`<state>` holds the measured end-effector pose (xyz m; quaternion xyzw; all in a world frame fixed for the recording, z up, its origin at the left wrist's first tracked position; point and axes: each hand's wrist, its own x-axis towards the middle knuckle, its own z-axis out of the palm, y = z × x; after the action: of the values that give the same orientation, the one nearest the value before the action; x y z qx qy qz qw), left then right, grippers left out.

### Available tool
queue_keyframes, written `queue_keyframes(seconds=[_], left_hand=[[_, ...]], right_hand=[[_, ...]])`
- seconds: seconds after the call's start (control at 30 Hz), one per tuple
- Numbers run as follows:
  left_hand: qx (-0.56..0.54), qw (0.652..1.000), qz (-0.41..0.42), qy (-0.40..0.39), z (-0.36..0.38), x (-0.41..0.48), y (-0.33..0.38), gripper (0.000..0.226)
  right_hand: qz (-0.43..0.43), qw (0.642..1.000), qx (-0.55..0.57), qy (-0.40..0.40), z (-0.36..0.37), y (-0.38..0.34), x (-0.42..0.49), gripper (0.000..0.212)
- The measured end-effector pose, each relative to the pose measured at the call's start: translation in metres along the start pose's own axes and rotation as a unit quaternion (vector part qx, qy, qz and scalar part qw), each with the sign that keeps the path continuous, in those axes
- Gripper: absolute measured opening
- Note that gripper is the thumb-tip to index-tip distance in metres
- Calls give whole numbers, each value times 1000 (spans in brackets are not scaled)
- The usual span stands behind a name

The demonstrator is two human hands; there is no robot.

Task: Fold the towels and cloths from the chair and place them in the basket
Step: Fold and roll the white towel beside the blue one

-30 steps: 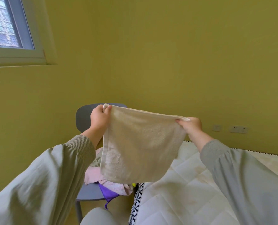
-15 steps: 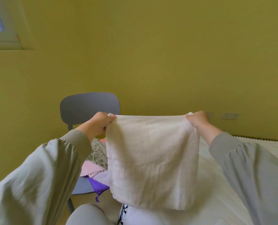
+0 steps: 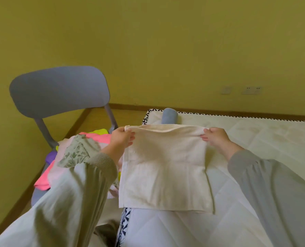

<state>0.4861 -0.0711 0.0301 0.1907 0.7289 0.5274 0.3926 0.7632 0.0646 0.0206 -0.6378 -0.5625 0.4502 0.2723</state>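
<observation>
Cream terry, the towel (image 3: 166,168) is lying spread on the mattress (image 3: 255,139), its near edge hanging just over the mattress's left border. I am pinching its far corners, my left hand (image 3: 122,138) closed on one and my right hand (image 3: 215,136) closed on the other. Left of the mattress, the grey chair (image 3: 59,90) is holding a heap of cloths (image 3: 76,154).

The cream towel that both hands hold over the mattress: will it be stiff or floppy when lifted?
Probably floppy: the cream towel sags between the left hand and right hand. Likely light, since fingertip pinches hold it. It should not slide easily on the quilted mattress.
</observation>
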Motion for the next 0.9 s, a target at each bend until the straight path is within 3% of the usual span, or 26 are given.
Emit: queue_keyframes(seconds=[0.13, 0.3, 0.4, 0.5, 0.57, 0.77, 0.9], left_hand=[[-91, 994, -53, -34, 10, 22, 13, 43], [-135, 989, -47, -39, 11, 41, 21, 52], [-113, 989, -91, -34, 10, 32, 0, 41], [-107, 987, -122, -10, 7, 22, -34, 17], [-119, 984, -134, 3, 4, 17, -56, 6], [-30, 980, -193, 27, -8, 4, -121, 19], [-24, 971, -234, 36, -4, -3, -133, 22]], right_hand=[[-6, 1000, 17, -4, 4, -2, 17, 29], [-34, 993, 104, 53, 0, -19, 25, 18], [18, 992, 107, 67, 3, 3, 20, 14], [50, 989, 112, 78, 7, 35, 9, 7], [64, 986, 140, 71, 8, 55, -1, 14], [191, 969, 146, 60, 24, 121, -23, 38], [264, 953, 136, 60, 27, 139, -29, 34]])
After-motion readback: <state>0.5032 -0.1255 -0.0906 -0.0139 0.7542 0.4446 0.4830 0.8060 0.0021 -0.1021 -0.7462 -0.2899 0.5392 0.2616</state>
